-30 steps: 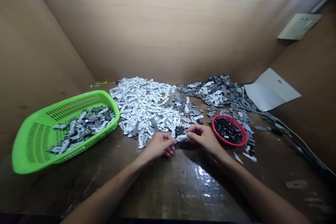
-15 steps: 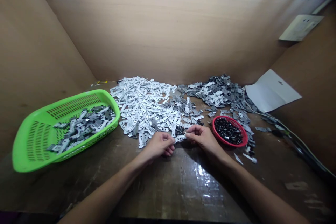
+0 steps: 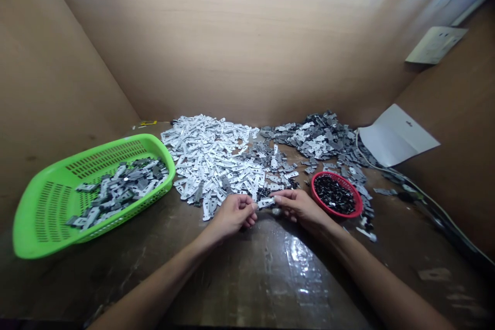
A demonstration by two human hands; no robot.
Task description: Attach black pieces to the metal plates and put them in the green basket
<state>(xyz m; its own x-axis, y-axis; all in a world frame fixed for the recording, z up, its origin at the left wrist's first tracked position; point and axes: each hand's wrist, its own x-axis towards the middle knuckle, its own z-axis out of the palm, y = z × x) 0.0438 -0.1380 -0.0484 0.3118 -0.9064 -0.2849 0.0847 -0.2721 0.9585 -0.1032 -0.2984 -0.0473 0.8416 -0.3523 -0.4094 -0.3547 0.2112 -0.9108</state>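
Between my two hands is a small flat light-grey plastic piece, held over the near edge of the heaps. My left hand is closed, with thumb and forefinger pinching the piece's left end. At its right end, the thumb and fingertips of my right hand are closed on the same piece. Fine detail on the piece is too small to make out. Just behind it lie small black parts and the large heap of white plastic pieces. A red basket of small black parts stands beside my right wrist.
At left stands a green basket holding grey and white pieces. A heap of grey pieces lies at the back right, near a bent white sheet. A cable runs along the right wall; wooden panels enclose the table.
My right hand's fingers have drawn in and curled lower around the piece's right end. My left hand keeps its pinch. The whole view has shifted slightly.
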